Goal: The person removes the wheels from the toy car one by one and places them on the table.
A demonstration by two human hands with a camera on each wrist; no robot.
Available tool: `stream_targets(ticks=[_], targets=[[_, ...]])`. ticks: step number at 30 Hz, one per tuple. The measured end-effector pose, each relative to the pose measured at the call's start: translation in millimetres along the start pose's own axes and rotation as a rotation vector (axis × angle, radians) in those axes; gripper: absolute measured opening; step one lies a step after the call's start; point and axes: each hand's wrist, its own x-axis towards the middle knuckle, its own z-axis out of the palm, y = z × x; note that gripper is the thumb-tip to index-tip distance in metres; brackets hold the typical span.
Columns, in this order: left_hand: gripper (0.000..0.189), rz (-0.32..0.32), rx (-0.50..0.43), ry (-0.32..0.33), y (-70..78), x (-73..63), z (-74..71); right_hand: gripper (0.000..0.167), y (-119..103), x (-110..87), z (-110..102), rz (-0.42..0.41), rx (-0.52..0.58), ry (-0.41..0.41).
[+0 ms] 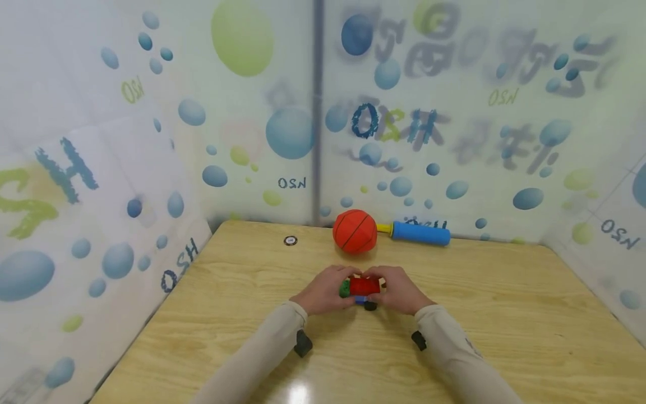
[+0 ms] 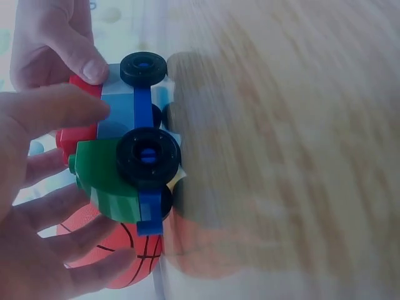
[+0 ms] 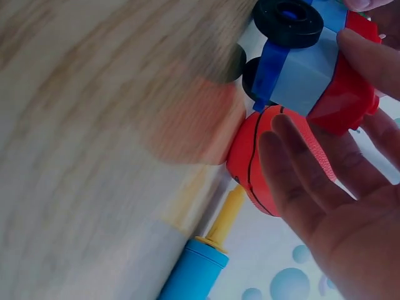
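A toy block car (image 1: pixel 364 287) with a red top, a green end, a blue chassis and black wheels sits between both hands, right at the tabletop. My left hand (image 1: pixel 327 290) holds it near the green end (image 2: pixel 109 178), its thumb along the near side and its other fingers round the far side. At the other end, my right hand (image 1: pixel 402 290) grips the red block (image 3: pixel 347 94) between thumb and fingers. In the right wrist view, some of that hand's lower fingers stretch out below the car.
Behind the hands rests a red ball (image 1: pixel 355 231) with black basketball lines. Beside it lies a blue pump (image 1: pixel 421 233) with a yellow end. A small round chip (image 1: pixel 290 240) is toward the back left of the wooden table (image 1: pixel 242 280). Printed curtains surround the table's back and sides.
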Motion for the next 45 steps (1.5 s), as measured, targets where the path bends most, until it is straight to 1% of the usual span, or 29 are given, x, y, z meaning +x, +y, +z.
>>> stream_targets(ticks=[2,7,11,15,20,24,26,29,34,37,39,41,45], targets=[[0.050,0.014,-0.004,0.008,-0.2,0.8,1.3,0.038,2.3,0.6,0.6,0.015,0.029,-0.010],[0.043,0.021,-0.024,0.024,0.3,-0.9,2.5,0.036,8.1,0.3,0.5,0.007,0.079,-0.029],[0.042,0.021,-0.048,0.033,1.7,-4.4,1.3,0.035,10.9,-0.3,0.1,0.012,0.136,-0.027],[0.045,0.030,-0.106,0.036,1.6,-6.7,-1.4,0.037,11.7,-1.0,-3.6,0.004,0.194,-0.012],[0.052,0.081,-0.201,0.035,-1.9,-8.4,-6.8,0.040,7.7,-1.4,-13.3,-0.018,0.279,-0.025],[0.057,0.128,-0.261,0.013,-2.0,-7.6,-10.4,0.041,3.8,0.7,-18.7,-0.015,0.324,-0.044],[0.058,0.152,-0.275,-0.006,-1.8,-6.9,-11.1,0.041,2.0,2.0,-20.1,-0.010,0.332,-0.058],[0.061,0.170,-0.278,-0.028,-1.2,-6.0,-11.3,0.042,-0.3,2.9,-21.8,-0.014,0.341,-0.072],[0.067,0.167,-0.211,-0.058,0.3,-2.7,-10.5,0.043,-2.6,3.6,-24.1,-0.048,0.347,-0.080],[0.068,0.163,-0.197,-0.074,1.9,-1.0,-10.0,0.043,-4.2,4.1,-24.1,-0.054,0.349,-0.083],[0.067,0.156,-0.211,-0.082,2.7,-0.6,-9.5,0.043,-5.6,4.4,-23.2,-0.051,0.350,-0.077],[0.064,0.147,-0.247,-0.085,2.4,-0.9,-9.0,0.043,-6.8,3.9,-21.6,-0.048,0.353,-0.068],[0.059,0.091,-0.325,-0.072,-1.7,-3.4,-7.9,0.049,-8.6,1.1,-17.4,-0.064,0.354,-0.019]])
